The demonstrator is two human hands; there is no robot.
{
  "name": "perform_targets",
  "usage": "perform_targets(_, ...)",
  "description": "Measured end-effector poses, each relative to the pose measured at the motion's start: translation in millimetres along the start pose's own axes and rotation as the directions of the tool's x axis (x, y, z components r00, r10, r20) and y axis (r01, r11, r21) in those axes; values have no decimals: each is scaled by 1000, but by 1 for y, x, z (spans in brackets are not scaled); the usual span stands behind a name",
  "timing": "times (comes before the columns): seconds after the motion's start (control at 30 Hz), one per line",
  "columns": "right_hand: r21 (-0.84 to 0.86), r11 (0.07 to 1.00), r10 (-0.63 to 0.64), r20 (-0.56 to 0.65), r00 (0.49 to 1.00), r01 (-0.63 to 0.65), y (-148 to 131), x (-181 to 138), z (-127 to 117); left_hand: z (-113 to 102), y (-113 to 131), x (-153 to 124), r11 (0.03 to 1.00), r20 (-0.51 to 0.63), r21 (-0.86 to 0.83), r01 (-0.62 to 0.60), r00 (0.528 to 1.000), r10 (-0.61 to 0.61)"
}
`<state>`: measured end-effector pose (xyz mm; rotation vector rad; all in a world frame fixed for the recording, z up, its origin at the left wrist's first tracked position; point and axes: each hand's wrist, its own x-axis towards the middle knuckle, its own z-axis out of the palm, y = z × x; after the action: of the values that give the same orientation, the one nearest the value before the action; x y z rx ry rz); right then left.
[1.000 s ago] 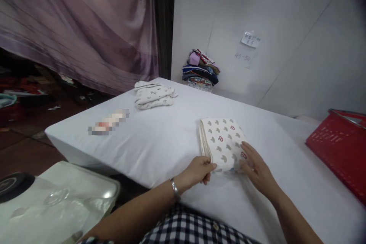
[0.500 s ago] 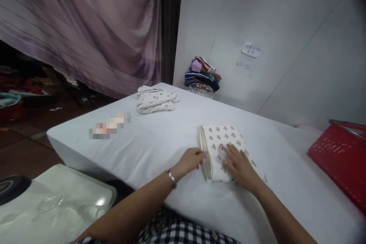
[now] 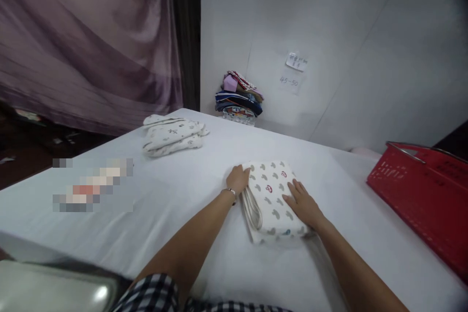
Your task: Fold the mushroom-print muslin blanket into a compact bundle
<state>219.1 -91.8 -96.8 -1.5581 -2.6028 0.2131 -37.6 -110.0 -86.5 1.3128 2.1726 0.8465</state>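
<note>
A white cloth (image 3: 272, 204) printed with grey mushroom shapes and a few red ones lies folded in layers on the white-covered table (image 3: 183, 204). At its far left corner my left hand (image 3: 238, 179) is closed, thumb and fingers pinching the folded edge. My right hand (image 3: 303, 204) rests flat on the right side of the top layer with its fingers stretched out. Stacked layers show along the left side, and a lower layer sticks out at the near edge.
Another folded white patterned cloth (image 3: 173, 136) lies at the far left. Nearer sits a pixelated item (image 3: 93, 187). A pile of folded clothes (image 3: 239, 95) stands by the wall. On the right is a red plastic basket (image 3: 420, 190) with a metal handle. A purple curtain (image 3: 91, 34) hangs behind.
My left hand has moved from the cloth's near left side up to its far left corner. A lower layer now shows at the near edge. The view has shifted right.
</note>
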Motion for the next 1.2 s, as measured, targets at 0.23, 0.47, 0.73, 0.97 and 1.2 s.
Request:
perform_targets(0.23, 308, 948, 76, 26, 997, -81, 8, 8, -14, -1, -9, 1, 996, -12, -81, -32, 999, 31)
perform_targets(0.47, 624, 654, 379, 220, 899, -428, 30, 30, -34, -8, -8, 3, 841, 123, -522, 143, 988, -92)
perform_targets(0.73, 791, 304, 319, 441, 839, -531, 28, 31, -42, -7, 0, 5, 583, 342, -755, 301, 939, -42)
perform_targets(0.97, 903, 164, 87, 387, 918, -397, -6, 16, -36, -32, -1, 21, 681, 28, -730, 52, 999, -46)
perform_targets(1.2, 673, 684, 303, 89, 949, -281, -8, 21, -14, -38, -37, 24, 794, 76, -585, 167, 986, -151)
